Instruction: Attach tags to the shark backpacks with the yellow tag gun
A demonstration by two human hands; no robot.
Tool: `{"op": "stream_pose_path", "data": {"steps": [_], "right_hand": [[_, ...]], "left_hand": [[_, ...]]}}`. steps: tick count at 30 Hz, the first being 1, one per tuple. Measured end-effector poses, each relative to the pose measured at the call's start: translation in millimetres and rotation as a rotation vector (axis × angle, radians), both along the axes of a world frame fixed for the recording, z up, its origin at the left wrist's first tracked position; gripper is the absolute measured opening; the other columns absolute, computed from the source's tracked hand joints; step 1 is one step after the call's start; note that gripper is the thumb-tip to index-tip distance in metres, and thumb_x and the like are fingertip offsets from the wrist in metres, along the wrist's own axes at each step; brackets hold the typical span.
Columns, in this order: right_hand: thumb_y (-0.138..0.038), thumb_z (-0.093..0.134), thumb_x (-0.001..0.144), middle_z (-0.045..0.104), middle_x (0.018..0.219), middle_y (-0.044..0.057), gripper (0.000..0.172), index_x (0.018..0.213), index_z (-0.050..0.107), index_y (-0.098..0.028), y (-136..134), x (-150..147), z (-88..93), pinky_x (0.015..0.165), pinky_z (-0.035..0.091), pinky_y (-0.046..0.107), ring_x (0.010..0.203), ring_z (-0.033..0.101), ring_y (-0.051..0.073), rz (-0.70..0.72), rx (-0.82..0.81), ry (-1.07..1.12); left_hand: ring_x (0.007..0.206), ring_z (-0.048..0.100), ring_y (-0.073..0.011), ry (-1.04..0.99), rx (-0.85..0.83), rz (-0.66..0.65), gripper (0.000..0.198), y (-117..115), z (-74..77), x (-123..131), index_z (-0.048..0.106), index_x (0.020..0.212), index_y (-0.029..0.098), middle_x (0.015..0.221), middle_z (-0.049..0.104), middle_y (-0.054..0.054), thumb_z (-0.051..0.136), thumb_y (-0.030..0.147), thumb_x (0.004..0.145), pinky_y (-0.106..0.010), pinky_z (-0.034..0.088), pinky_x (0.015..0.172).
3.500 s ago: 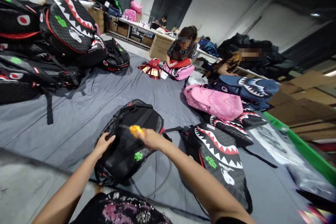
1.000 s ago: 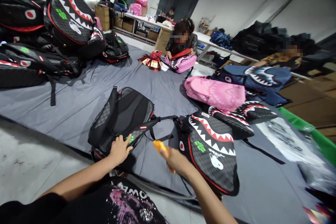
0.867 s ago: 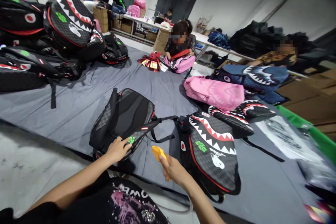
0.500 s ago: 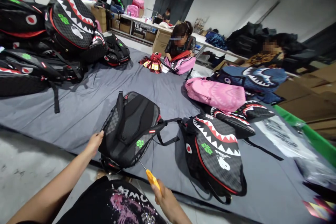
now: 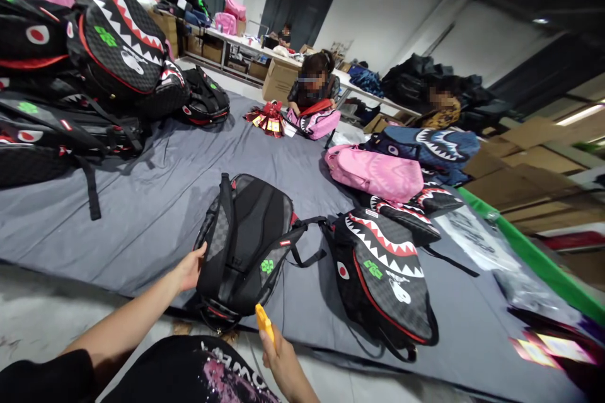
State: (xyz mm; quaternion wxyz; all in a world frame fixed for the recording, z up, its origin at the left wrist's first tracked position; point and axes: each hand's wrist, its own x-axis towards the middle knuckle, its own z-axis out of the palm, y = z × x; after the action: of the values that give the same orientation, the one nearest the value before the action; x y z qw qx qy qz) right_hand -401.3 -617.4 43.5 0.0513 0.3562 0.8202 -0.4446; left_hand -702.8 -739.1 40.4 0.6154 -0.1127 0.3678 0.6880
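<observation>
A black checkered backpack (image 5: 253, 227) lies with its padded back and shoulder straps upward near the table's front edge. Its left side is gripped by my left hand (image 5: 190, 269), whose fingertips are partly hidden behind the bag's edge. My right hand (image 5: 282, 352) is closed around a yellow-handled tool (image 5: 265, 321), just off the lower right corner of that bag. No metal shaft can be made out on the tool now. To the right, another black backpack (image 5: 387, 277) with a shark-mouth print, a green patch and a white figure lies face up.
Black shark-print bags (image 5: 118, 44) are piled at the left. A pink backpack (image 5: 378, 173) and a blue backpack (image 5: 425, 148) lie at the right. Across the grey-covered table (image 5: 161, 201), a person (image 5: 314, 85) handles a pink bag (image 5: 316, 123) beside red tags (image 5: 269, 118). Plastic packaging (image 5: 477, 239) lies right.
My right hand has drawn the yellow-handled tool back from the bag's lower edge; its thin metal shaft showed earlier. My left hand stays on the bag. The camera view has shifted slightly.
</observation>
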Motion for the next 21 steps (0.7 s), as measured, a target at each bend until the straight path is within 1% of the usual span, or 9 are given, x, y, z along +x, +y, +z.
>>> {"op": "stream_pose_path", "data": {"steps": [3,6,10,14,16,18,19,21], "right_hand": [[-0.060,0.027,0.096,0.067,0.081,0.004,0.057,0.120,0.059,-0.019,0.9,-7.8,3.3,0.069,0.047,0.029,0.074,0.064,0.020,0.013,-0.007,-0.006],[-0.058,0.028,0.096,0.068,0.086,0.005,0.055,0.120,0.058,-0.019,1.1,-16.2,7.3,0.070,0.046,0.029,0.080,0.065,0.021,0.037,0.036,-0.021],[-0.053,0.029,0.097,0.070,0.088,0.007,0.050,0.120,0.058,-0.019,-1.5,-30.8,13.5,0.067,0.044,0.028,0.080,0.067,0.021,0.074,0.118,-0.086],[-0.047,0.030,0.099,0.073,0.091,0.009,0.045,0.121,0.057,-0.018,-7.1,-47.4,23.2,0.069,0.043,0.028,0.085,0.070,0.024,0.123,0.233,-0.196],[-0.044,0.032,0.100,0.074,0.092,0.009,0.041,0.123,0.056,-0.019,-11.7,-52.7,25.6,0.070,0.043,0.028,0.088,0.071,0.025,0.134,0.339,-0.273],[-0.042,0.034,0.101,0.075,0.092,0.009,0.037,0.124,0.055,-0.022,-16.0,-53.3,23.7,0.069,0.042,0.028,0.086,0.072,0.025,0.077,0.462,-0.370],[-0.041,0.033,0.102,0.075,0.091,0.010,0.036,0.123,0.055,-0.022,-17.5,-51.6,21.2,0.067,0.042,0.028,0.084,0.072,0.025,0.011,0.505,-0.421],[-0.041,0.030,0.103,0.075,0.089,0.009,0.036,0.121,0.054,-0.022,-17.7,-45.2,14.3,0.064,0.041,0.027,0.081,0.072,0.024,-0.149,0.530,-0.492]], "left_hand": [[0.087,0.074,-0.0312,-0.077,0.079,-0.019,0.060,6.6,-6.9,0.2,0.065,0.116,0.007,0.089,0.076,-0.017,0.055,0.059,0.088,-0.041,0.057,0.082],[0.091,0.073,-0.0334,-0.144,0.124,-0.044,0.064,14.5,-16.5,-3.1,0.064,0.119,0.007,0.091,0.076,-0.018,0.055,0.062,0.086,-0.044,0.056,0.085],[0.095,0.072,-0.0349,-0.179,0.160,-0.075,0.072,21.2,-26.7,-6.7,0.062,0.121,0.007,0.096,0.075,-0.020,0.053,0.067,0.084,-0.047,0.054,0.087],[0.097,0.071,-0.0342,-0.162,0.233,-0.072,0.076,22.5,-25.7,-9.2,0.060,0.125,0.005,0.102,0.073,-0.022,0.045,0.069,0.087,-0.047,0.053,0.089],[0.098,0.071,-0.0341,-0.165,0.235,-0.065,0.076,23.5,-22.3,-10.5,0.059,0.126,0.004,0.104,0.073,-0.023,0.042,0.068,0.089,-0.047,0.053,0.090],[0.100,0.070,-0.0345,-0.178,0.223,-0.054,0.077,25.2,-19.2,-10.6,0.059,0.126,0.003,0.105,0.072,-0.023,0.040,0.068,0.089,-0.048,0.053,0.091],[0.101,0.070,-0.0348,-0.185,0.220,-0.049,0.078,26.1,-18.1,-9.7,0.059,0.126,0.003,0.105,0.072,-0.024,0.040,0.069,0.089,-0.048,0.052,0.092],[0.102,0.069,-0.0356,-0.199,0.222,-0.056,0.079,27.8,-17.4,-6.2,0.060,0.125,0.003,0.105,0.072,-0.024,0.042,0.070,0.087,-0.050,0.051,0.093]]}}
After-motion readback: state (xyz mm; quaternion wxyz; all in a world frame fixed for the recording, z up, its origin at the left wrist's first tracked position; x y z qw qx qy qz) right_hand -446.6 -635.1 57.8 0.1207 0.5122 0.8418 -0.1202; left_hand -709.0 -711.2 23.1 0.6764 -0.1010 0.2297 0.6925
